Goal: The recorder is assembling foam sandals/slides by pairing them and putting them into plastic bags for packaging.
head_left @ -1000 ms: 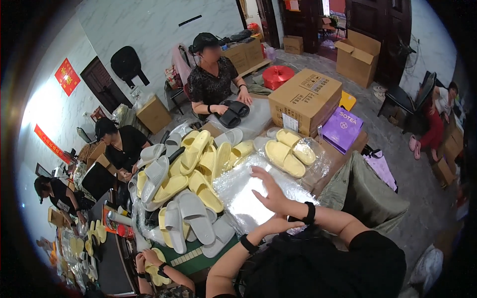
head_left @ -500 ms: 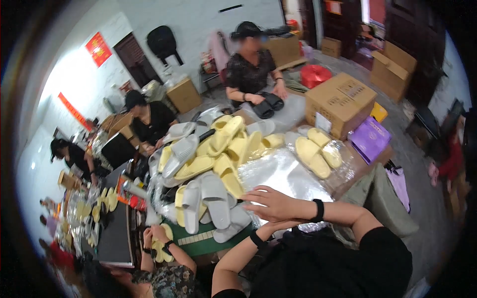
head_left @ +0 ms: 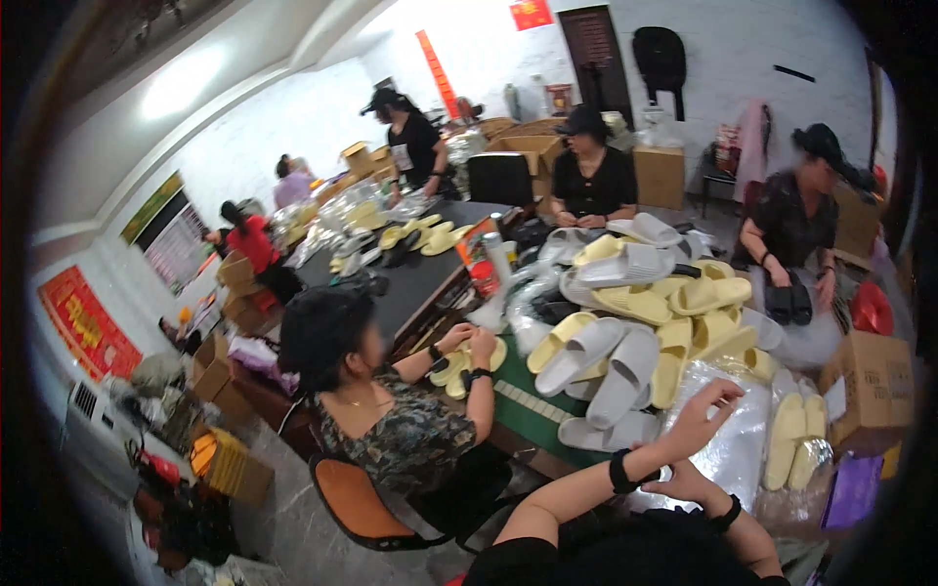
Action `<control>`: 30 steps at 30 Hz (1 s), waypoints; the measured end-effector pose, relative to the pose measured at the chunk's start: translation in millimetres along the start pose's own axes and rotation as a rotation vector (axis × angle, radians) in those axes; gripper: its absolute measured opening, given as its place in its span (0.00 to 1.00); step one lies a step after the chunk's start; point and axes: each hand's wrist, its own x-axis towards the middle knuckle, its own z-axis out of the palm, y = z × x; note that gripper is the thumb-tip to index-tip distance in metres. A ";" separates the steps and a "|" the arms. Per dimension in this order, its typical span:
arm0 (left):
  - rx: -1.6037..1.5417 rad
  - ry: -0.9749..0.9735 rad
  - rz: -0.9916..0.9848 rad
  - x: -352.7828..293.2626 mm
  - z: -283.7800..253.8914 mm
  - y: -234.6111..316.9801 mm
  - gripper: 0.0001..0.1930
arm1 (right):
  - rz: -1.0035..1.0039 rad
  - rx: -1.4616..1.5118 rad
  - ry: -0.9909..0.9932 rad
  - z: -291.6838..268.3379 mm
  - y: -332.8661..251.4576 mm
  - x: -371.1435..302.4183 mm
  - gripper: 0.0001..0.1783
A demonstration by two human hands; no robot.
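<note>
My left hand [head_left: 699, 422] is raised over a sheet of clear plastic packaging [head_left: 718, 464], its fingers apart and slightly bent, holding nothing. Below it, my right hand [head_left: 686, 481] is at my left wrist, close to the black wristband [head_left: 622, 472]. My left forearm hides part of its fingers, so I cannot tell whether they grip the band. Another black band [head_left: 727, 514] circles my right wrist. Beyond my hands is a heap of slide sandals, including a grey slide [head_left: 625, 376] and a yellow slide [head_left: 718, 332]. A yellow pair [head_left: 796, 439] in clear plastic sits to the right.
A co-worker [head_left: 401, 400] at my left handles yellow slides on the green mat [head_left: 532, 415]. Across the table, another person [head_left: 793, 230] holds black slides [head_left: 788, 303]. A cardboard box [head_left: 870, 391] and a purple bag [head_left: 852, 491] stand at the right.
The view has swung left, bringing more of the room and the co-worker into sight. My right hand lay over my left; now my left is lifted, with my right beneath at the wrist.
</note>
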 end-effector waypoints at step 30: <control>0.922 -0.080 0.083 -113.0 -108.3 -142.9 0.16 | 0.426 -0.818 0.121 -9.0 159.6 -54.0 0.27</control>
